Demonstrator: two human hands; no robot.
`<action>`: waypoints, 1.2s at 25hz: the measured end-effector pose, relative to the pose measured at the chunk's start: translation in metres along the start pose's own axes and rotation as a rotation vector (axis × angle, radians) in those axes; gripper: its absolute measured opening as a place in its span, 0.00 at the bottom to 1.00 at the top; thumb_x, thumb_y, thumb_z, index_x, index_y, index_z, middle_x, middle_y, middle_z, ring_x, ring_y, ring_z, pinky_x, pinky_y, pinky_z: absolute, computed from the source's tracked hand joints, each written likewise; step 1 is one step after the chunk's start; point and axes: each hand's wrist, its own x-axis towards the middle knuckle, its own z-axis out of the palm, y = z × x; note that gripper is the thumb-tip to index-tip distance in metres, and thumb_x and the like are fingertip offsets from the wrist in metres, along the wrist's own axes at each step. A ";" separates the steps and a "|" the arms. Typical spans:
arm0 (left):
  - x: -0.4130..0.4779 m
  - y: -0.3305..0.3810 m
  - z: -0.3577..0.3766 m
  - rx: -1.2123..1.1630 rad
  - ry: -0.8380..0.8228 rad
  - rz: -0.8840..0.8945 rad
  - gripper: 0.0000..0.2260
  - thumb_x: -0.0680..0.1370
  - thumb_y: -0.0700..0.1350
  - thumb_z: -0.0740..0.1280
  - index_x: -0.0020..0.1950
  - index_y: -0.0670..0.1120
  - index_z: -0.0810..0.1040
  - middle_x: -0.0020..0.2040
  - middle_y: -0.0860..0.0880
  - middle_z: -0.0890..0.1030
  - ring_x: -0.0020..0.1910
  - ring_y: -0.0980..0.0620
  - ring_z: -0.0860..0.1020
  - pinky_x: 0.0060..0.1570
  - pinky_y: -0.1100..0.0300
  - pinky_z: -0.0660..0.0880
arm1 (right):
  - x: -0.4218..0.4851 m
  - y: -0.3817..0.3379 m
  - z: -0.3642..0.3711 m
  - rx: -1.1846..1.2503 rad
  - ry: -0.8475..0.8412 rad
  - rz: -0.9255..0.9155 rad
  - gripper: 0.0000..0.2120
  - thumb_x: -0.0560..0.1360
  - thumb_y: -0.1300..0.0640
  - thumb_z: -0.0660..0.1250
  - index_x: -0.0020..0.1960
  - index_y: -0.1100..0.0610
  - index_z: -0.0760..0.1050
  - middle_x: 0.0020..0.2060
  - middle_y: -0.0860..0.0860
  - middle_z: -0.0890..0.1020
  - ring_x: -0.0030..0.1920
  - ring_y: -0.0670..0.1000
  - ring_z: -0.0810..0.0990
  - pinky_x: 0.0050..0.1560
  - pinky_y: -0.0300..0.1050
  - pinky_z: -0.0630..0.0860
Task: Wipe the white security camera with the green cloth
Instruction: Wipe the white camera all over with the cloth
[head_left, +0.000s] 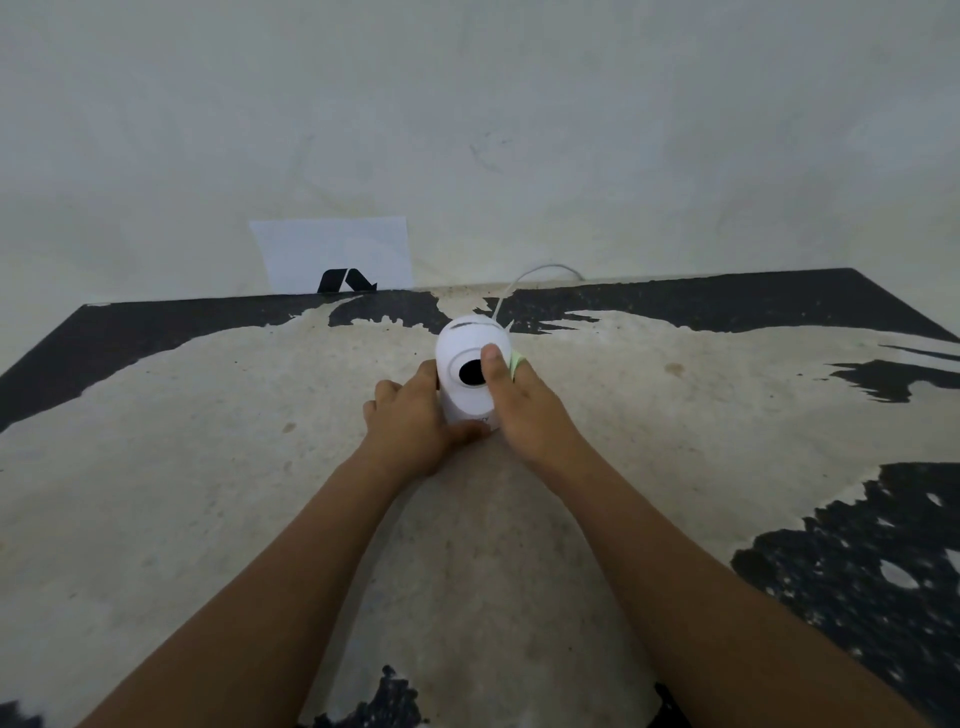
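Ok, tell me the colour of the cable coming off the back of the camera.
White, like the camera itself. The cable shows best in the head view, curving toward the wall.

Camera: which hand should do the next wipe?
Right hand: the cloth is already under it, against the camera's side. Left hand braces the base, so it's better kept steadying.

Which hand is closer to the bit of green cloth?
The right hand. The green cloth peeks out from under its fingers, against the right side of the white camera. The left hand is apart from it, holding the camera's other side.
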 end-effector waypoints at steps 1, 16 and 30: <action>0.000 0.000 0.000 -0.003 0.008 0.009 0.36 0.66 0.65 0.69 0.69 0.53 0.62 0.62 0.46 0.76 0.60 0.43 0.68 0.51 0.51 0.60 | -0.005 0.002 -0.002 -0.036 -0.026 0.014 0.30 0.78 0.36 0.50 0.72 0.53 0.63 0.64 0.54 0.75 0.57 0.49 0.72 0.54 0.43 0.65; -0.001 0.005 -0.004 -0.009 -0.011 -0.010 0.34 0.68 0.63 0.69 0.69 0.51 0.63 0.61 0.45 0.76 0.61 0.41 0.68 0.51 0.51 0.60 | -0.017 0.000 -0.004 -0.039 -0.088 -0.030 0.28 0.78 0.37 0.53 0.73 0.49 0.61 0.67 0.52 0.74 0.58 0.48 0.71 0.56 0.43 0.64; -0.005 0.007 -0.004 -0.004 0.003 -0.014 0.36 0.66 0.64 0.69 0.68 0.50 0.63 0.62 0.46 0.76 0.62 0.41 0.68 0.54 0.49 0.62 | -0.001 0.016 -0.005 -0.192 0.025 -0.120 0.24 0.76 0.50 0.64 0.71 0.51 0.66 0.60 0.49 0.78 0.57 0.47 0.75 0.53 0.40 0.68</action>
